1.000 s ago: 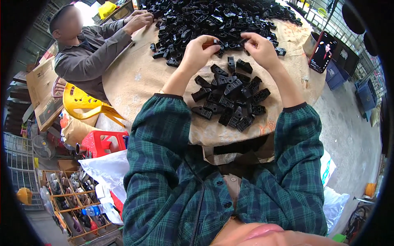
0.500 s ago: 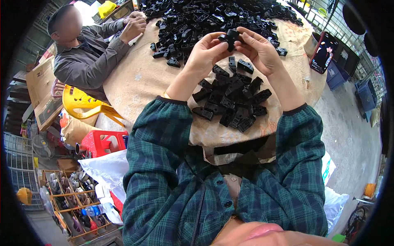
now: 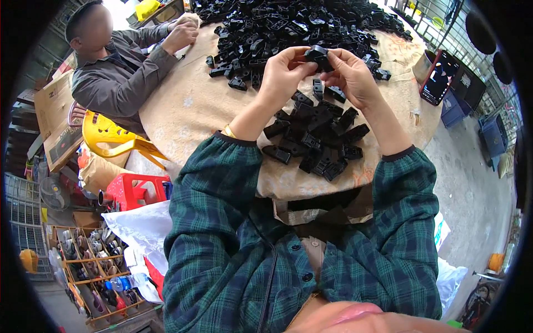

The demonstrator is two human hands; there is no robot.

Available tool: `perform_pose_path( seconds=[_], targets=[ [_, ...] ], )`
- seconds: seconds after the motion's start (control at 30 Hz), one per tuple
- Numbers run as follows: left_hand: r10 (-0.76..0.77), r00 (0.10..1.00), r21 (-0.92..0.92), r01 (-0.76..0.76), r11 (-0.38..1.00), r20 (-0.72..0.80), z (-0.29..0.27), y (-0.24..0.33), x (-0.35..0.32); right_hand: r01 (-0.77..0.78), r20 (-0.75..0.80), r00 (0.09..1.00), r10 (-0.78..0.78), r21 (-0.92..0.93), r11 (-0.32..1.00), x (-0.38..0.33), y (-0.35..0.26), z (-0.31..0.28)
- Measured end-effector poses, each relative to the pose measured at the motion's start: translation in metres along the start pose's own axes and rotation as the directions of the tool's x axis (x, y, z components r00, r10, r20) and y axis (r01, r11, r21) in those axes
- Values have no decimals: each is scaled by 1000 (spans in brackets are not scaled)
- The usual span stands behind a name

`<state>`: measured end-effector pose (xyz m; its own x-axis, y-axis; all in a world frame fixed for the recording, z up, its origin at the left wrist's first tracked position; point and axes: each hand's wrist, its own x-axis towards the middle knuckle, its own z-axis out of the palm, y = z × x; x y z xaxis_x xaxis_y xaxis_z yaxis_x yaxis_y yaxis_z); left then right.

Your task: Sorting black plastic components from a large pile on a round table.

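Note:
Between my two hands, above the table, is a small black plastic part [image 3: 318,56]. My left hand [image 3: 287,72] pinches its left side with thumb and fingers. On the other side my right hand [image 3: 352,76] grips it, fingers closed around its edge. Just below my hands lies a small heap of similar black plastic parts [image 3: 317,131] on the cloth. Beyond them spreads a much larger pile of black parts [image 3: 277,34]. The underside of the held part is hidden by my fingers.
A patterned tan tablecloth [image 3: 191,119] covers the round table. At the left a co-worker [image 3: 119,77] sits with both hands over the table edge. A phone [image 3: 440,77] leans against a round container at the right. Yellow and red plastic stools [image 3: 136,191] stand left.
The black part has turned in my fingers, now showing a broader face. My hands have shifted slightly, and the view has moved a little.

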<state>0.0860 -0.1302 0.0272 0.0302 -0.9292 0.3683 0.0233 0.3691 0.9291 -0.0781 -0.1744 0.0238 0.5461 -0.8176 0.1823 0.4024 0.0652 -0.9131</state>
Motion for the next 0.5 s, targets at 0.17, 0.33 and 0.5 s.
perform_pose_path(
  seconds=[0.17, 0.33, 0.5],
  targets=[
    [-4, 1000, -57, 2, 998, -22, 0, 2, -1, 71, -70, 994, -85, -181, 981, -1, 4, 7],
    [1, 999, -85, -5, 996, -46, 8, 6, -7, 327, -71, 911, -406, -475, 817, -3, 13, 19],
    [-144, 989, -454, 139, 880, 24, 2, 3, -5, 68, -40, 995, -88, -360, 931, -4, 2, 18]
  ],
)
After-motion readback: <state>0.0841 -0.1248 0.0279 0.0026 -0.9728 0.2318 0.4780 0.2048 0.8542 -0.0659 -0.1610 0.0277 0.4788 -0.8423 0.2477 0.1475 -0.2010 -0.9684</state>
